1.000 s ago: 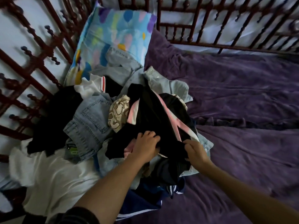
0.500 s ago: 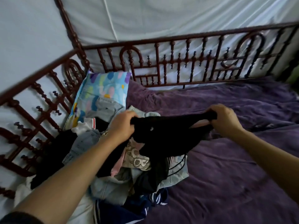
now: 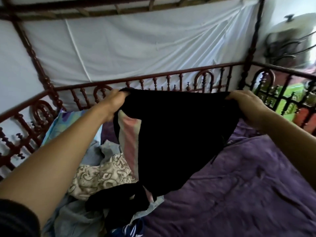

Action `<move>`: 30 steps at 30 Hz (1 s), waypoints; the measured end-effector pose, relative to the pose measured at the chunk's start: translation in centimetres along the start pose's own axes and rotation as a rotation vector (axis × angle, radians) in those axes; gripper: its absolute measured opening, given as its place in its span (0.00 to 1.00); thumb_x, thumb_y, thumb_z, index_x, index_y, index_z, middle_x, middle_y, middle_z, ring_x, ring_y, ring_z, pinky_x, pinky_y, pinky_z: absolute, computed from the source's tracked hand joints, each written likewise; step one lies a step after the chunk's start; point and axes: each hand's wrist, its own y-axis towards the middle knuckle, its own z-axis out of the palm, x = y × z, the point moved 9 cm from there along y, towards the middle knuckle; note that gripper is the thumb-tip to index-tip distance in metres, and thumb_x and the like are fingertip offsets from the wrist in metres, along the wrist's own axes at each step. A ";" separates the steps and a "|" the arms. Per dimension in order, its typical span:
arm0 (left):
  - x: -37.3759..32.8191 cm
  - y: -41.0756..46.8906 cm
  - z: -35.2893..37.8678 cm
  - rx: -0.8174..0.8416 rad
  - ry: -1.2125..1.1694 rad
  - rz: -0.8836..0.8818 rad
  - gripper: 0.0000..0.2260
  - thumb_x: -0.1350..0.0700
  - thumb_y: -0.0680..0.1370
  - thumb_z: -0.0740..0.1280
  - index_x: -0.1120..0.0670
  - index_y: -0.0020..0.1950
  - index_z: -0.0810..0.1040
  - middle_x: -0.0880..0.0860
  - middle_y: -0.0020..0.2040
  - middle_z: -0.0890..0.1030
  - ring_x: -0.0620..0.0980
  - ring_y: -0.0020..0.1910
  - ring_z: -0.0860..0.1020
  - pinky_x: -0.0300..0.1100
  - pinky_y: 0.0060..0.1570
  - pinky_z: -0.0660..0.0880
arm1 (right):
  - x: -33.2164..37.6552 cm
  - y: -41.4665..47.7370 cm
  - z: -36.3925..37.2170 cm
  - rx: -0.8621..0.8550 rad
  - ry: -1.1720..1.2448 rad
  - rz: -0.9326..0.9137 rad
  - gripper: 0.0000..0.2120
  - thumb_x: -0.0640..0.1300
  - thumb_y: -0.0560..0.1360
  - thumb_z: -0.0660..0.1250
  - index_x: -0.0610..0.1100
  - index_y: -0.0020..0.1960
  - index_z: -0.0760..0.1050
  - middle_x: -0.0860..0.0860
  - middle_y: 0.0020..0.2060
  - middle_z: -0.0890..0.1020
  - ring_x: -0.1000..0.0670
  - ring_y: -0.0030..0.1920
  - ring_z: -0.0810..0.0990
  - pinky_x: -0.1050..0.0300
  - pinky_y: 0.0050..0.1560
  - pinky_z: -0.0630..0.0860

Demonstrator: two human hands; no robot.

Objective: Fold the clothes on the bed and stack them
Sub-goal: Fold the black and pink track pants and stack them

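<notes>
A black garment [image 3: 172, 139] with a pink and white stripe down its left side hangs spread in the air over the bed. My left hand [image 3: 113, 101] grips its upper left edge and my right hand [image 3: 242, 101] grips its upper right edge. Its lower end trails onto the heap of unfolded clothes [image 3: 95, 182] at the lower left, which holds a beige patterned piece, grey-blue items and a navy striped one. The garment hides part of the heap and the bed behind it.
The purple bedspread [image 3: 239, 185] stretches to the right of the heap. A colourful pillow [image 3: 68, 124] leans at the left rail. Dark red wooden railings [image 3: 171, 77] and posts fence the bed, with white cloth hung behind them.
Both hands have lifted the black garment up off the heap and pulled apart, spreading it wide. The view has tilted upward.
</notes>
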 end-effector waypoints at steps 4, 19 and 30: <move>-3.0 1.7 7.5 0.318 0.334 0.182 0.14 0.62 0.68 0.71 0.56 0.52 0.76 0.51 0.42 0.77 0.45 0.40 0.75 0.35 0.39 0.71 | -1.6 -1.1 -2.5 0.189 -0.191 0.056 0.05 0.37 0.72 0.69 0.36 0.39 0.77 0.45 0.30 0.75 0.49 0.27 0.73 0.64 0.28 0.67; 21.3 14.1 31.4 0.299 0.191 -0.281 0.11 0.59 0.80 0.56 0.59 0.56 0.77 0.58 0.50 0.79 0.54 0.47 0.77 0.46 0.44 0.70 | -27.2 -2.6 -9.7 0.030 -0.064 0.692 0.13 0.33 0.73 0.58 0.43 0.32 0.70 0.49 0.25 0.68 0.53 0.26 0.67 0.63 0.27 0.70; 9.1 15.0 43.6 1.232 0.330 -0.096 0.29 0.54 0.59 0.78 0.55 0.58 0.76 0.55 0.49 0.81 0.51 0.48 0.80 0.46 0.50 0.75 | -27.9 -3.3 -23.4 -0.236 0.319 0.604 0.18 0.56 0.69 0.72 0.41 0.42 0.75 0.47 0.29 0.77 0.50 0.26 0.75 0.63 0.24 0.67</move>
